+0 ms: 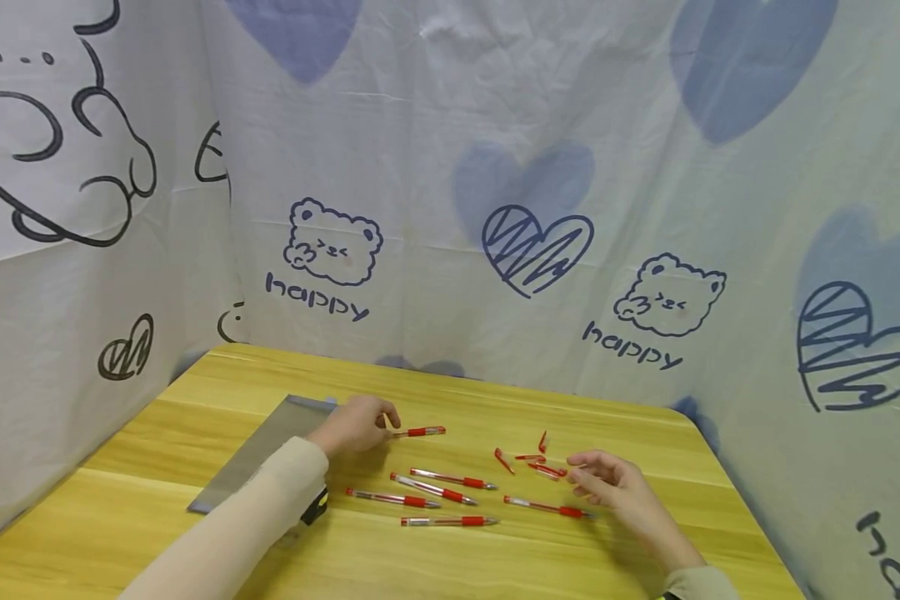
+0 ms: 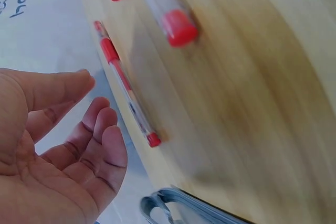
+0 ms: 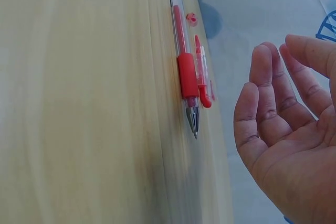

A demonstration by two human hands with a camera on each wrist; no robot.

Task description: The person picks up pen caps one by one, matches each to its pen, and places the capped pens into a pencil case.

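Note:
My left hand (image 1: 356,423) hovers at the far left of the table with nothing in its grasp, its fingers loosely bent. Beside its fingertips lies a red pen (image 1: 426,432); the left wrist view shows this same pen (image 2: 123,80) apart from the hand. My right hand (image 1: 607,481) is empty too, fingers relaxed, close to several small red pen caps (image 1: 546,471). Just left of it rests an uncapped red pen (image 1: 547,507), its metal tip toward the hand. In the right wrist view this pen (image 3: 184,61) lies in front of a clear cap with a red clip (image 3: 203,77).
Several more uncapped red pens (image 1: 450,522) lie across the middle of the wooden table (image 1: 570,567), tips pointing right. A flat grey pouch (image 1: 247,467) lies on the left, partly under the left arm. A printed white cloth (image 1: 435,317) hangs behind the table.

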